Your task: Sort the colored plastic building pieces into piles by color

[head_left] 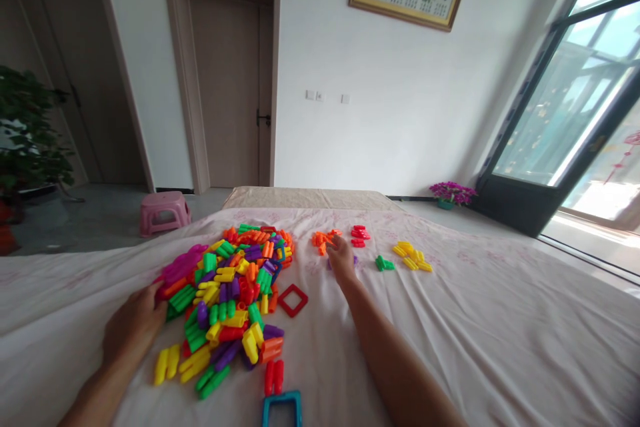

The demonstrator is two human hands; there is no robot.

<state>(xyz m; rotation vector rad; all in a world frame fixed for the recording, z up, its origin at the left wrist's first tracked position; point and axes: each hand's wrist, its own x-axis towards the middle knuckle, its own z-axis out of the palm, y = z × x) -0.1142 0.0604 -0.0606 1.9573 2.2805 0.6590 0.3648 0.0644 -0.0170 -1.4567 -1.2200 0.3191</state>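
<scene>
A mixed heap of plastic pieces (230,293) in yellow, green, orange, red and purple lies on the pale cloth, left of centre. At its left edge is my left hand (135,320), touching the heap beside a magenta piece (184,265); its fingertips are partly hidden. My right hand (342,259) reaches forward to a small orange group (323,241), and what its fingers hold, if anything, is too small to tell. Purple pieces show partly behind that hand. Farther right lie red pieces (359,236), green pieces (385,263) and yellow pieces (413,257), each colour grouped apart.
A red square frame (293,300) lies right of the heap, and a blue frame (283,408) at the near edge. Beyond the cloth (480,320) stand a pink stool (165,212), a potted plant (30,133) and magenta flowers (453,192).
</scene>
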